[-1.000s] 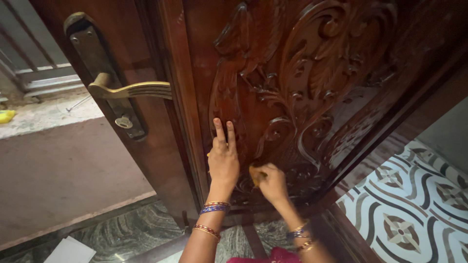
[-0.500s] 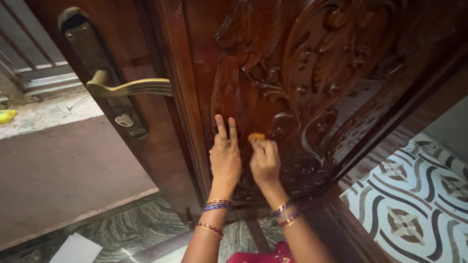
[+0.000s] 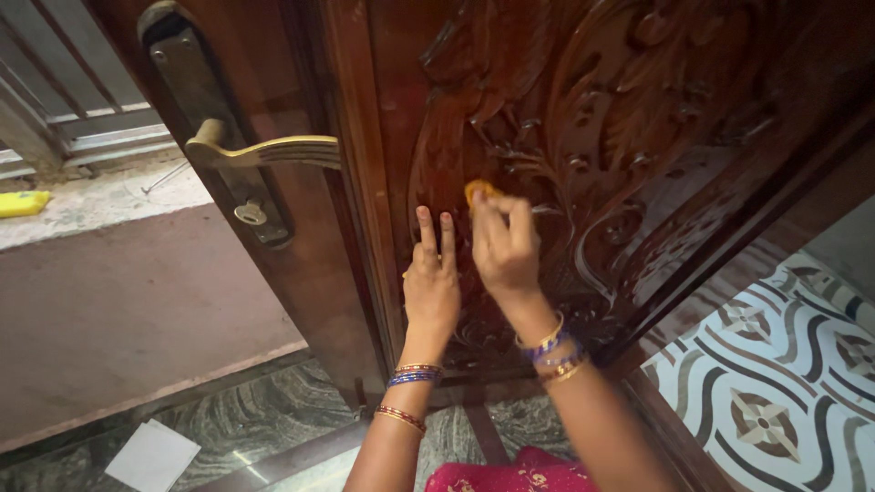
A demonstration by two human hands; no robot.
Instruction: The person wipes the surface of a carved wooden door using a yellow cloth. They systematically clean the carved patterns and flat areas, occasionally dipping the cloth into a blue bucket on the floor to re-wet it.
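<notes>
Door edge stands ajar, floor beyond; left hand flat on carving, right hand pinching orange cloth.

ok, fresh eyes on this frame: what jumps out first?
The dark carved wooden door fills most of the view, its leaf-and-scroll relief dominating. At its centre, the right hand presses a small orange pad against the carving, while the left hand rests flat beside it. Upper left, a brass lever handle juts from the door's edge.
</notes>
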